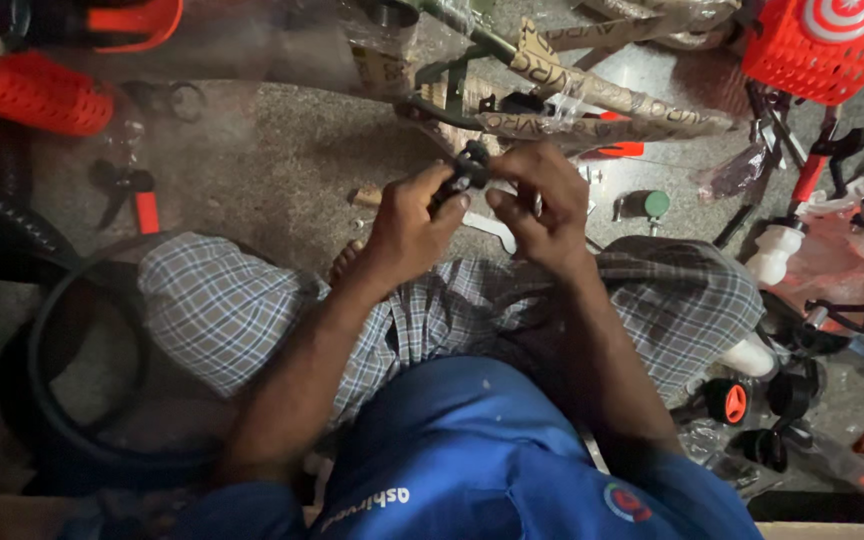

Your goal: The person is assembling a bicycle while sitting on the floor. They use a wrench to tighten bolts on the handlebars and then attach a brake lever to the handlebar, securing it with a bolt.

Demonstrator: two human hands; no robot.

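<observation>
I sit cross-legged on a stone floor in checked cloth and a blue shirt. My left hand [407,225] and my right hand [542,200] meet in front of me, both closed around a small black bicycle part [469,168] held above my lap. The left fingers grip its lower end; the right fingers pinch it from the other side. Just beyond the hands lies a bicycle frame wrapped in brown paper [592,95]. A flat metal spanner [492,230] rests on the floor under my hands.
A black tyre [62,330] curves at my left. An orange basket [822,45] sits at the top right, orange grips [32,90] at the top left. Pliers with orange handles [132,195], a green-capped part [647,205], a white bottle [777,255] and black pedals with orange reflectors [742,400] lie around.
</observation>
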